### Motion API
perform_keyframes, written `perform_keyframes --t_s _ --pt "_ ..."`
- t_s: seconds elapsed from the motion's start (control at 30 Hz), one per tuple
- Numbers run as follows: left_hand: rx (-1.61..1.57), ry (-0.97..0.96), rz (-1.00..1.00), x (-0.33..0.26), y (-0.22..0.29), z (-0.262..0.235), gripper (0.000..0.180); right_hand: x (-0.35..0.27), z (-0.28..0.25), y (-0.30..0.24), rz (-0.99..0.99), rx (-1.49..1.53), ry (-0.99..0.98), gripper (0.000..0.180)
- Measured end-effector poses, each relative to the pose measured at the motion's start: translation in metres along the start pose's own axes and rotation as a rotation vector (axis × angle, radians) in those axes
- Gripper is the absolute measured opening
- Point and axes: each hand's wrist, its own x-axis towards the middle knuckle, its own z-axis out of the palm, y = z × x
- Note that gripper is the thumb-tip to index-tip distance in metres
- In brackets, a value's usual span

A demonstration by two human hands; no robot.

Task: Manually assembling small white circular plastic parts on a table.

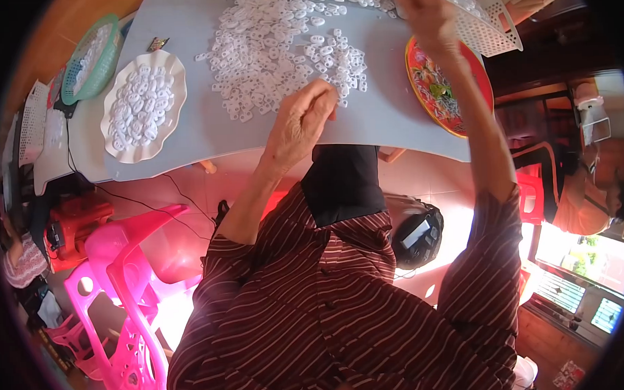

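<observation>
While small white pieces litter the grey-blue table, the left hand curls at their near edge and the right hand blurs beside a white basket; either's grip I cannot tell. A pink chair stands on pinkish tiles.

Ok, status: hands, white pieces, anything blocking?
Left hand curled beside white pieces. Right hand blurred, near white basket. Pieces heaped loose. Right forearm partly hides red tray.

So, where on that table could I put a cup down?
Bare tabletop shows between the wavy white plate and the white pieces, and between those pieces and the red tray. It's crowded at the top middle and around the left hand.
</observation>
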Motion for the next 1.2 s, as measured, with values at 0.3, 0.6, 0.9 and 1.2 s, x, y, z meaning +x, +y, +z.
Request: perform_keyframes --t_s 0.3,0.6,0.9,1.2 --pt "0.045 0.035 -0.015 0.01 0.002 0.002 0.017 0.002 0.09 0.011 0.109 -0.254 -0.173 0.02" --pt "0.001 0.1 -0.073 0.01 -0.006 -0.008 0.019 0.0 0.103 -0.041 0.047 -0.035 -0.437 0.019" --pt "-0.106 0.167 -0.051 0.015 -0.008 -0.006 0.021 0.008 0.099 -0.037 -0.086 0.096 -0.537 0.017" --pt "-0.151 0.181 -0.051 0.013 -0.004 -0.004 0.023 -0.021 0.042 0.0 -0.18 0.025 -0.592 0.016"
